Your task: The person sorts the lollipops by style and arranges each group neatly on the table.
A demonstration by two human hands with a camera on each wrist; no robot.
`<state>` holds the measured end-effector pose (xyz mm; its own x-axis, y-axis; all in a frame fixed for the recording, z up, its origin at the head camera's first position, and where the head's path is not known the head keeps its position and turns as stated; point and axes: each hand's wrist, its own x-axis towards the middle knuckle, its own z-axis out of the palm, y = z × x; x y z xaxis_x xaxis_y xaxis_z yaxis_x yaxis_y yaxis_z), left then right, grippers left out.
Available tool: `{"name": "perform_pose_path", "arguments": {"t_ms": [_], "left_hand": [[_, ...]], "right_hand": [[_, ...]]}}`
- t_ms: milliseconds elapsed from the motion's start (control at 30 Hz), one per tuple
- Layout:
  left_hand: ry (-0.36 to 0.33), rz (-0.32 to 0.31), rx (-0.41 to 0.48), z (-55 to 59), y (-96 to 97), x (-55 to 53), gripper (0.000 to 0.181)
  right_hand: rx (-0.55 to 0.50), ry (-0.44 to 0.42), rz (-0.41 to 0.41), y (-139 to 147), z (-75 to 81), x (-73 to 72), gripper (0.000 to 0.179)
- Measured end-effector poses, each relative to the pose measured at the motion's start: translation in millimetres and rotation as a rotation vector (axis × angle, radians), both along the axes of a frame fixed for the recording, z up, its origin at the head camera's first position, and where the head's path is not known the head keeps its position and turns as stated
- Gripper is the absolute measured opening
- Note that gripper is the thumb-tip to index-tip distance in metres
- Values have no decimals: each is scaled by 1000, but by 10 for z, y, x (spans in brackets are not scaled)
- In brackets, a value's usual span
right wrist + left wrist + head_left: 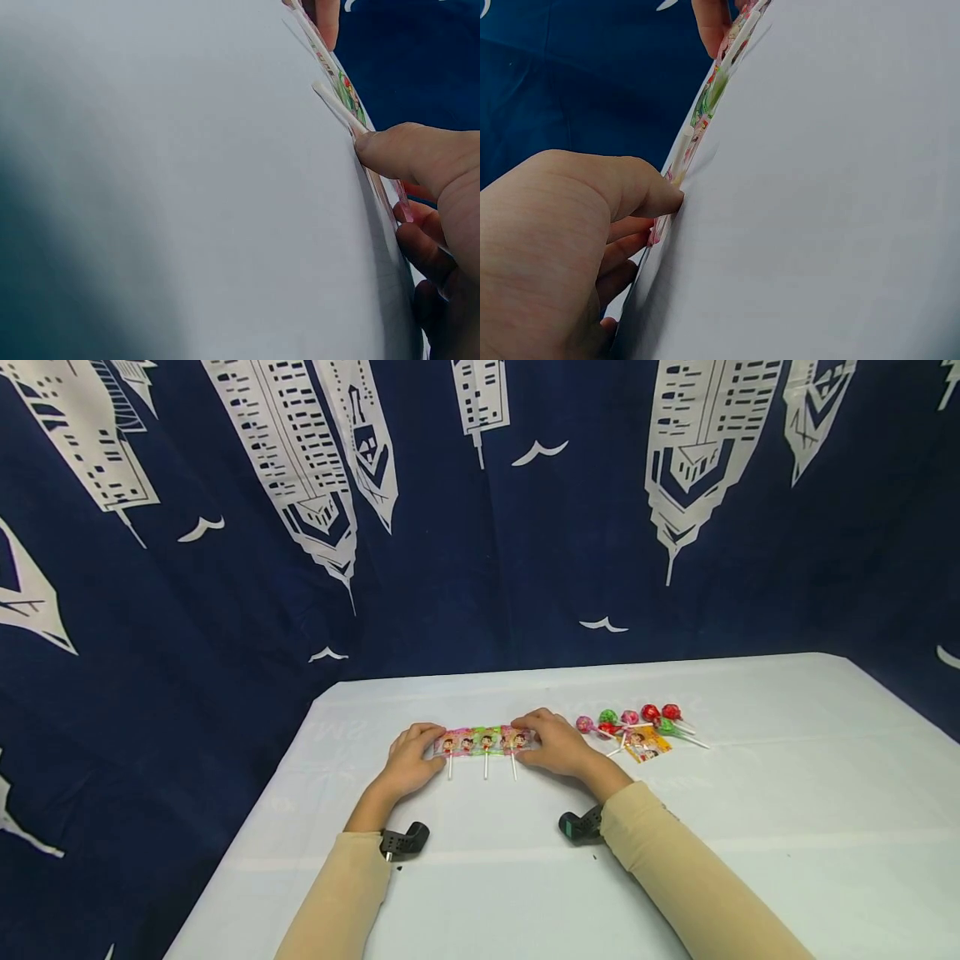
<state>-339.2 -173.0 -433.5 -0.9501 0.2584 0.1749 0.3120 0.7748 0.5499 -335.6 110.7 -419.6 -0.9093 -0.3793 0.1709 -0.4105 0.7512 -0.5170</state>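
Note:
A row of flat wrapped lollipops (486, 740), pink and green with cartoon faces, lies on the white table with three white sticks pointing towards me. Whether the wrappers are joined cannot be made out. My left hand (408, 762) pinches the pink left end, its thumb on the near edge and its fingers on the far side. At the pink right end, my right hand (557, 745) grips in the same way. The left wrist view shows the thumb (656, 196) against the wrapper; in the right wrist view the other thumb (382, 150) presses beside a stick.
Right of my right hand lie several round lollipops (650, 713) in red, pink and green wrappers. An orange packet (643, 743) with a cartoon print lies among their sticks. The white tabletop (787, 810) reaches back to a dark blue curtain (465, 585) with white building prints.

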Motion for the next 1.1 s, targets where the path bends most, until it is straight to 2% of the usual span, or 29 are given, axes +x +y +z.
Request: {"name": "perform_pose_path", "arguments": {"t_ms": [633, 1100], "left_hand": [[-23, 5, 6, 50, 13, 29, 57], [-5, 2, 0, 18, -2, 5, 56]], "right_hand": [[-11, -12, 8, 10, -7, 0, 57], [-26, 3, 27, -1, 37, 83, 54]]}}
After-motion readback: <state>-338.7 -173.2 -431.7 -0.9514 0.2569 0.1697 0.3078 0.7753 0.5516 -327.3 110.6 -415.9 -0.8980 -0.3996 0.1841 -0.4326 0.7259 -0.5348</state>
